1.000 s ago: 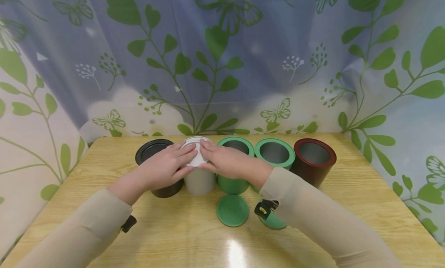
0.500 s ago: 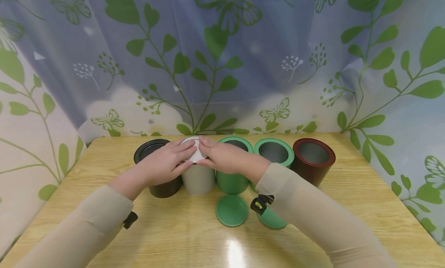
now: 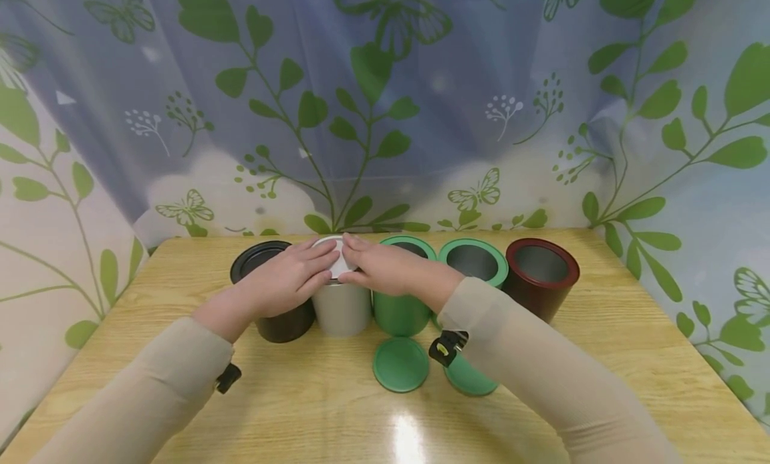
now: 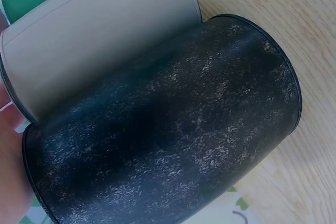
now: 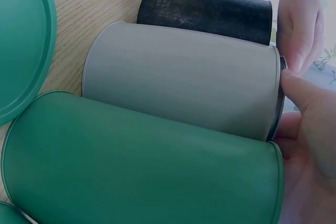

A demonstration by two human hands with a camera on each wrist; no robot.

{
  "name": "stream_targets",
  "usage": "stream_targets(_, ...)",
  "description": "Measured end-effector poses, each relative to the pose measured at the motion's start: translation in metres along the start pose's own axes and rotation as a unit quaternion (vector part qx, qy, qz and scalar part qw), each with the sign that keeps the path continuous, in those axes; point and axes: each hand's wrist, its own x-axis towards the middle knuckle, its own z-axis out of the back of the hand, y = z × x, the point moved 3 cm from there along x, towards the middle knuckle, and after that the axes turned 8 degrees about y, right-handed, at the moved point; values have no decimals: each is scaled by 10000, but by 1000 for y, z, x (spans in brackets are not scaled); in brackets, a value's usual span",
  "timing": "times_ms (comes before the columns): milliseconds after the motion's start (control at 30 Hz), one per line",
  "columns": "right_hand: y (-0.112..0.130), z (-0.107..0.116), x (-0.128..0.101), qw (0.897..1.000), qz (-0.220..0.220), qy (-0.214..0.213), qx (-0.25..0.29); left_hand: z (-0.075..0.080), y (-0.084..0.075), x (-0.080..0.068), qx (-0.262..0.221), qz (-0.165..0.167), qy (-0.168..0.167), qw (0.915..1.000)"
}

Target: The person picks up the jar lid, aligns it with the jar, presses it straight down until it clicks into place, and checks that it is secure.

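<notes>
A pale grey can (image 3: 341, 310) stands upright in the row, its white lid (image 3: 340, 269) on top partly covered by fingers. My left hand (image 3: 290, 281) rests straight fingers on the lid's left side. From the right, my right hand (image 3: 388, 266) lays its fingers on the lid, thumb near the front edge. A dark band (image 5: 279, 103) shows at the can's top rim in the right wrist view. Touching the grey can are a black can (image 3: 284, 323) on the left and a green can (image 3: 402, 311) on the right. The left wrist view shows little of the left hand (image 4: 11, 177).
A second green can (image 3: 498, 253) and a dark red can (image 3: 538, 297) stand open-topped to the right. Two green lids, a nearer-left one (image 3: 401, 365) and one partly under the right sleeve (image 3: 472, 378), lie on the wooden table (image 3: 313, 410). A patterned curtain (image 3: 445, 130) hangs behind.
Both thumbs have slid slightly from the lid's front edge up toward its middle. Otherwise the hands stay on the lid, and the cans stand as before.
</notes>
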Motion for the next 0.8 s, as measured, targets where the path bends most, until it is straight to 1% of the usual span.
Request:
stream_targets(133, -1, 0, 1, 10000, -21, 40, 61, -2, 0, 0, 25, -47, -111, 9999)
stream_targets(367, -2, 1, 0, 10000, 3, 34, 80, -1, -2, 2, 1, 106, 80, 9999)
stream_targets(600, -3, 1, 1, 10000, -63, 40, 46, -4, 0, 4, 100, 72, -4, 9999)
stream_targets(800, -1, 1, 3, 9999, -105, 84, 3, -5, 0, 2, 117, 44, -76, 9999)
